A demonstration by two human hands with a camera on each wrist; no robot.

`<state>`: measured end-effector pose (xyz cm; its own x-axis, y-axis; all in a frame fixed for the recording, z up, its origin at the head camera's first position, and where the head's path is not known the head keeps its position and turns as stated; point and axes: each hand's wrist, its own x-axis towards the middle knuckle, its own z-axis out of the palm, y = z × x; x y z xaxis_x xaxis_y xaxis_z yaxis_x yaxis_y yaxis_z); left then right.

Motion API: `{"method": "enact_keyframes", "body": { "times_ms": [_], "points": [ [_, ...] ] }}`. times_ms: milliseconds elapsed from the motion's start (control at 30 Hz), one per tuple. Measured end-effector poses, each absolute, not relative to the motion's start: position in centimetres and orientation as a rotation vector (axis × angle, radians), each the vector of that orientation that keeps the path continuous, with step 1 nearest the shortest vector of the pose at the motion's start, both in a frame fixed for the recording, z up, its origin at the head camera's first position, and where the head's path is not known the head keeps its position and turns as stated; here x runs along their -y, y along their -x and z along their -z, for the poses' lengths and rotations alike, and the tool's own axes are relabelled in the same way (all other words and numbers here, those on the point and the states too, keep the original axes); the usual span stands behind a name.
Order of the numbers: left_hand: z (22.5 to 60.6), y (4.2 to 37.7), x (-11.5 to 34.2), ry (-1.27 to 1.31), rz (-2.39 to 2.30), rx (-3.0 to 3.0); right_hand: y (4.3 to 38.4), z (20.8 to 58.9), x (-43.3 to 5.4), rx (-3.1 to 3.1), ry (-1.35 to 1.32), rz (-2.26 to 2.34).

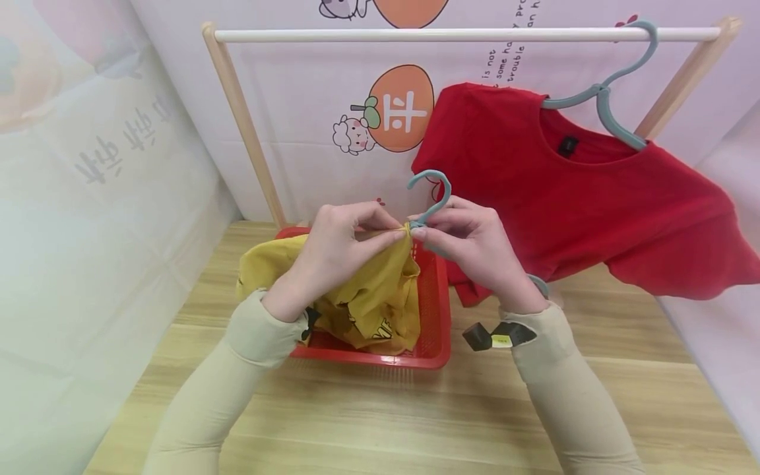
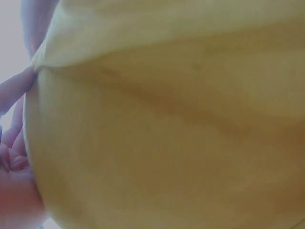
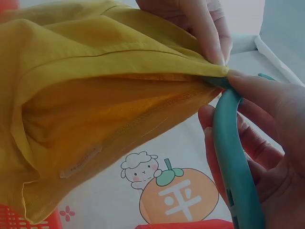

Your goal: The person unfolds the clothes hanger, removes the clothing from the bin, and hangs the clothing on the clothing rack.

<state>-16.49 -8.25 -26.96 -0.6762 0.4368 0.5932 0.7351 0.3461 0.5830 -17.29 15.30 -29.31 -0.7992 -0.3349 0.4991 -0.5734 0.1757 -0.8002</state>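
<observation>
In the head view my left hand [image 1: 332,241] pinches the edge of a yellow shirt [image 1: 380,284] between thumb and fingertips. My right hand [image 1: 475,241] grips a teal hanger [image 1: 444,191] just below its hook, which points up. The fingertips of both hands meet where the fabric edge lies at the hanger's neck. In the right wrist view one hanger arm [image 3: 233,162] runs down outside the shirt. A bit of teal shows under the pinched edge, and the rest of that side is hidden by cloth. Yellow fabric [image 2: 167,119] fills most of the left wrist view.
Below the hands, a red plastic basket [image 1: 436,359] holds the lower part of the yellow shirt. A red T-shirt [image 1: 623,198] on another teal hanger [image 1: 605,109] hangs at right from a white rod [image 1: 368,35] with wooden legs [image 1: 249,132]. All stand on a wood-grain tabletop [image 1: 356,422].
</observation>
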Motion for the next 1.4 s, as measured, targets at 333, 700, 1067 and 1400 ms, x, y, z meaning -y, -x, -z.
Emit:
{"method": "enact_keyframes", "body": {
  "times_ms": [333, 700, 1067, 1400],
  "points": [
    [26.4, 16.5, 8.6, 0.938, 1.122, 2.59, 17.2, 29.3, -15.2, 2.27, -0.92, -1.566],
    [26.3, 16.7, 9.7, 0.955, 1.11, 2.473, 16.0, 28.3, -15.4, 2.029, -0.761, -1.731],
    [24.7, 16.7, 11.3, 0.795, 1.203, 2.332, 14.5, 29.0, -17.0, 2.234, -0.68, -1.791],
    [23.8, 16.0, 11.1, 0.821, 1.301, 2.243, 18.0, 32.9, -16.0, 2.585, -0.35, -1.69]
  ]
}}
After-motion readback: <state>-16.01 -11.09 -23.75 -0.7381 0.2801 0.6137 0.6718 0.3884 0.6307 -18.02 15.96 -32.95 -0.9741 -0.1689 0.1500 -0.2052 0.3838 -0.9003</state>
